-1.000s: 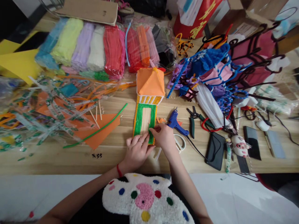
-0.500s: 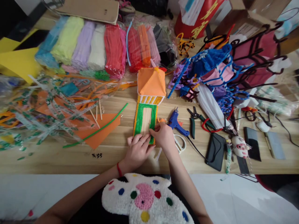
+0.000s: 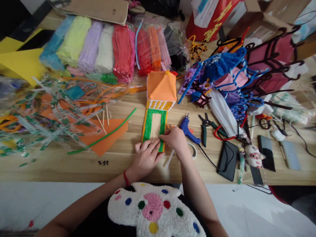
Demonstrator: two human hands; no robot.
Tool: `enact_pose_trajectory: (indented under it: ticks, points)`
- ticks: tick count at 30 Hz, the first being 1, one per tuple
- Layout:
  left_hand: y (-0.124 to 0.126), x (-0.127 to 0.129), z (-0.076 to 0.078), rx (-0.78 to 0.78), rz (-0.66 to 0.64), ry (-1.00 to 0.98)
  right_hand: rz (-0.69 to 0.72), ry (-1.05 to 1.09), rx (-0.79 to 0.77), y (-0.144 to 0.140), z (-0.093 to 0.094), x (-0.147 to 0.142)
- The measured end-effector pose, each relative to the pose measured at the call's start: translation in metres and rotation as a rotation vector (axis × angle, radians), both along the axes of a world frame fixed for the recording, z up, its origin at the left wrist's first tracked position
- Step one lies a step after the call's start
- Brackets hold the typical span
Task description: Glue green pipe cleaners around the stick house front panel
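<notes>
A small model house with an orange pyramid roof (image 3: 161, 86) stands on the table, orange and white stripes along its wall. In front of it stretches a flat green panel (image 3: 147, 126) with a pale ribbed strip (image 3: 155, 124) down its middle and orange edging. Across the panel's near end, my left hand (image 3: 146, 157) lies with fingers spread and extended, resting on the strip. At the panel's right side, my right hand (image 3: 176, 140) has thumb and forefinger pinched together on the green border. Anything between those fingertips is hidden.
A blue glue gun (image 3: 188, 129), dark-handled pliers (image 3: 204, 131) and a white ring-like handle (image 3: 194, 150) lie to the right, near a black phone (image 3: 227, 161). Orange sheet (image 3: 111, 136), a green stem (image 3: 106, 135) and plastic scraps sit left. Bagged coloured bundles (image 3: 123, 49) line the back.
My right hand has shifted slightly up and right along the green border, its wrist covering more of the white handle. My left hand stays on the panel. The camera view has moved slightly.
</notes>
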State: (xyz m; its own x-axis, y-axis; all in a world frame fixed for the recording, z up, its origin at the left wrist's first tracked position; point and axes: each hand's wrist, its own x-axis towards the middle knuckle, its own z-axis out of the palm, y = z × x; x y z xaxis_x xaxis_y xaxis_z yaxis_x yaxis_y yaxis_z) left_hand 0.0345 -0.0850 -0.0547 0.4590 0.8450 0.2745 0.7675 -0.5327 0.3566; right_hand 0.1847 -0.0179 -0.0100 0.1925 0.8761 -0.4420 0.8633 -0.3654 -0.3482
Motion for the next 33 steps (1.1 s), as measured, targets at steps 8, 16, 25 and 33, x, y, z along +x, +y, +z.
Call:
enact_pose_trajectory:
  ticks: [8, 16, 25, 33]
  points:
    - [0.009, 0.000, 0.009, -0.077, -0.038, -0.044, 0.044, -0.006, -0.133, 0.020, 0.010, 0.003]
    - [0.021, -0.010, 0.023, -0.201, 0.053, -0.125, 0.117, -0.007, -0.218, 0.031, 0.016, 0.002]
    - [0.014, -0.007, 0.015, -0.215, 0.038, -0.113, 0.112, -0.079, -0.192, 0.035, 0.009, -0.003]
    - [0.014, -0.005, 0.012, -0.182, 0.005, -0.079, -0.019, 0.169, -0.244, 0.036, -0.003, 0.006]
